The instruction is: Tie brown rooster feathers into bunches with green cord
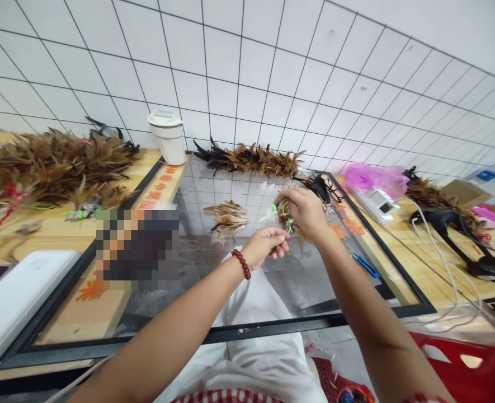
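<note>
My right hand [303,211] is closed around a small bunch of brown feathers [298,229] tied with bright green strips [273,210]. My left hand [267,247], with a red bead bracelet at the wrist, pinches at the end of a green strip [290,226] just below the right hand. The fingers partly cover the bunch. To the left of the hands, loose brown feathers [227,217] lie on the glass top [197,196]. Further back rests a long brown and black feather garland [251,159].
A thick feather pile [58,162] and a white box-shaped device [24,302] lie at left. A white lidded bin [167,137] stands by the tiled wall. At right are a blue cutter [365,265], a pink plastic bag [375,179], a black headset-like item [461,240] and white cables [444,268].
</note>
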A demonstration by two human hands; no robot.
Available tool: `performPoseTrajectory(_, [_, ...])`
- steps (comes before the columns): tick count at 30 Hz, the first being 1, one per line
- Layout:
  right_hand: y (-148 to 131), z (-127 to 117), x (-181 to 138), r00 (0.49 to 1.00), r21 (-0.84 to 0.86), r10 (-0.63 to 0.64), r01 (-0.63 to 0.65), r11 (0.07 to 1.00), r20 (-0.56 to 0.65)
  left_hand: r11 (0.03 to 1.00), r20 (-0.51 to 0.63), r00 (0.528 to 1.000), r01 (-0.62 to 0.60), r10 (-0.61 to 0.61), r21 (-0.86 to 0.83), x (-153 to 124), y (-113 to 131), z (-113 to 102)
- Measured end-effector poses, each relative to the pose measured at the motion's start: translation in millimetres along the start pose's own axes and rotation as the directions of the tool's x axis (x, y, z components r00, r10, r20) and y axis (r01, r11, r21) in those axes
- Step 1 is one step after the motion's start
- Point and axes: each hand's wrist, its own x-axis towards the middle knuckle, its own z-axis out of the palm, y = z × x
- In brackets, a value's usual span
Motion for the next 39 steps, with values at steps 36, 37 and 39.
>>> performPoseTrajectory(36, [-19, 30, -55, 0.958, 0.699, 0.249, -0.276, 0.66, 0.143, 0.919, -0.234, 0.955, -0.252, 0.184, -0.304, 3, 9, -9])
performPoseTrajectory(37, [-19, 29, -54, 0.951, 0.707, 0.26, -0.299, 0.641, 0.166, 0.919, -0.232, 0.957, -0.243, 0.175, -0.31, 3, 9, -10])
performPoseTrajectory(39, [-17, 27, -53, 0.932, 0.738, 0.281, -0.355, 0.574, 0.23, 0.911, -0.21, 0.964, -0.227, 0.16, -0.344, 2, 11, -11])
